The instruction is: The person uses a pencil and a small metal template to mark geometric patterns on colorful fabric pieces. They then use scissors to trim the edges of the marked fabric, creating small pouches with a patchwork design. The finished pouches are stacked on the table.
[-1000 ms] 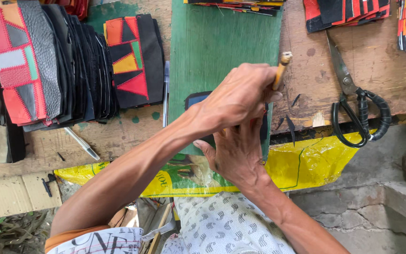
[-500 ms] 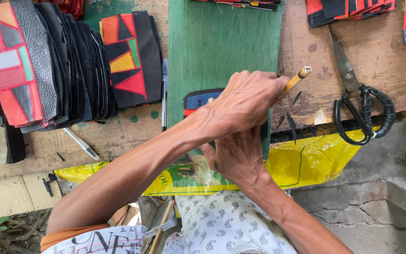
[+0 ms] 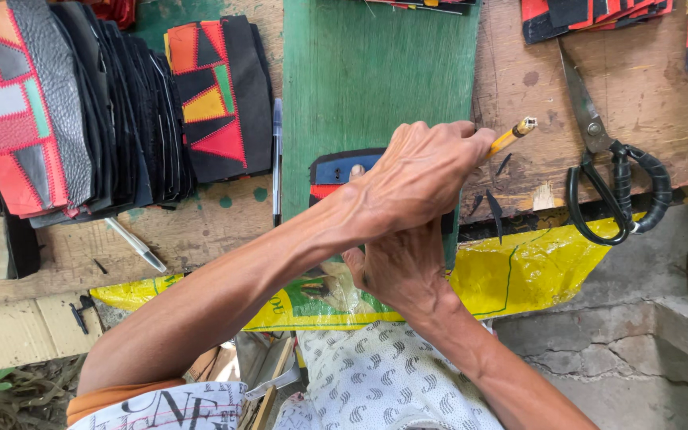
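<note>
- Head view, from above a worn wooden workbench (image 3: pixel 646 95): a seated person crosses both arms over a green board (image 3: pixel 376 80).
- Left hand (image 3: pixel 420 179), reaching across from the person's left, is clenched around a yellow-handled tool (image 3: pixel 511 137), its tip angled up and to the right, apparently for leverage.
- Right hand (image 3: pixel 396 267) lies beneath the left, fingers stretched forward, seemingly pinning a blue, red and black patchwork piece (image 3: pixel 344 171) flat on the board; whether it grips the piece cannot be told.
- That piece sits just beyond and partly under both hands.
- Black-handled scissors (image 3: pixel 611 179) rest to the right, a pen (image 3: pixel 277 159) to the left, near stacked patchwork pieces (image 3: pixel 81 111).
</note>
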